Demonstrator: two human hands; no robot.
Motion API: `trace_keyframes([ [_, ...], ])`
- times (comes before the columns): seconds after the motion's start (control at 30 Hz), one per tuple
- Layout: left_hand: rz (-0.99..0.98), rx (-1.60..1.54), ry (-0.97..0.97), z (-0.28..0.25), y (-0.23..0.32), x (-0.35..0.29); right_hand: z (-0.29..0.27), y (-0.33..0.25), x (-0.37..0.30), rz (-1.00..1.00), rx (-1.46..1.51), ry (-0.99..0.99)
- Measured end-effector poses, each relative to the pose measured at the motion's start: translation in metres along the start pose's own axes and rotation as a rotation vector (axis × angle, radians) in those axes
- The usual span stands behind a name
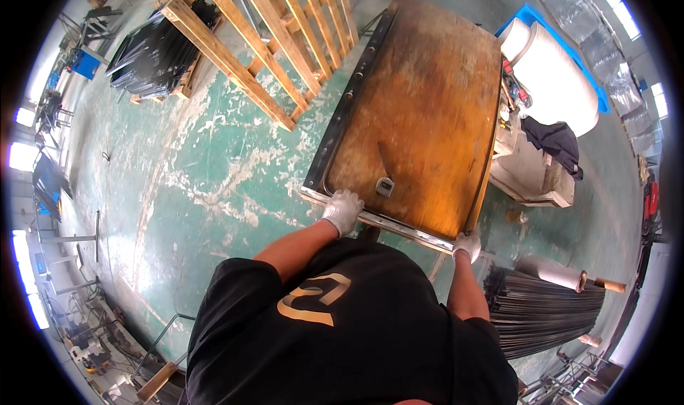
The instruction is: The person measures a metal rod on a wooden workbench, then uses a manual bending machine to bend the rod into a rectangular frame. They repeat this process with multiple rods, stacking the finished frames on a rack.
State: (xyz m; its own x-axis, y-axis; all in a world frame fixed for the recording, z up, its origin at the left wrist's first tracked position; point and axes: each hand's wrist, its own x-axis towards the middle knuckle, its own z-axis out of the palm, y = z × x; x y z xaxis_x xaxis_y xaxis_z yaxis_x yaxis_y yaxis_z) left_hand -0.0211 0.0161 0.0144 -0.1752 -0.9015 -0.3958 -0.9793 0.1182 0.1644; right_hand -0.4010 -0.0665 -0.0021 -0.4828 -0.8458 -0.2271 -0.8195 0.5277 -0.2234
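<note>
A wooden worktable with a worn brown top stands in front of me. A silver metal strip runs along its near edge. My left hand, in a pale knit glove, curls over this strip near the left corner. My right hand, gloved alike, closes around the strip's right end at the other corner. What lies under the fingers is hidden. Near my left hand, a thin dark rod bends around the corner of the top. A tape measure rests on the wood, apart from both hands.
A black rail with holes lines the table's left side. Wooden pallets stand at the far left, beside black bundled parts. On the right are a white roll, a dark cloth and stacked black rods.
</note>
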Motion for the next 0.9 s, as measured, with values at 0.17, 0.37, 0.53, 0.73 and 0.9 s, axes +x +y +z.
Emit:
trace_keyframes([
  [0.17,-0.003,-0.038,0.071,0.011,-0.002,0.002,0.0,0.0,0.001,-0.001,-0.004,0.012],
  [0.37,0.002,-0.103,0.145,0.019,-0.003,0.001,0.003,0.002,0.003,0.012,0.009,0.015],
  [0.53,0.006,-0.102,0.176,0.024,-0.003,0.002,0.002,0.002,0.003,0.001,0.006,0.018],
  [0.73,0.01,-0.094,0.168,0.023,-0.002,0.001,0.005,0.007,0.0,-0.023,0.08,0.05],
  [0.9,0.006,-0.084,0.126,0.015,-0.001,0.0,0.003,0.003,-0.005,-0.055,0.1,0.065],
])
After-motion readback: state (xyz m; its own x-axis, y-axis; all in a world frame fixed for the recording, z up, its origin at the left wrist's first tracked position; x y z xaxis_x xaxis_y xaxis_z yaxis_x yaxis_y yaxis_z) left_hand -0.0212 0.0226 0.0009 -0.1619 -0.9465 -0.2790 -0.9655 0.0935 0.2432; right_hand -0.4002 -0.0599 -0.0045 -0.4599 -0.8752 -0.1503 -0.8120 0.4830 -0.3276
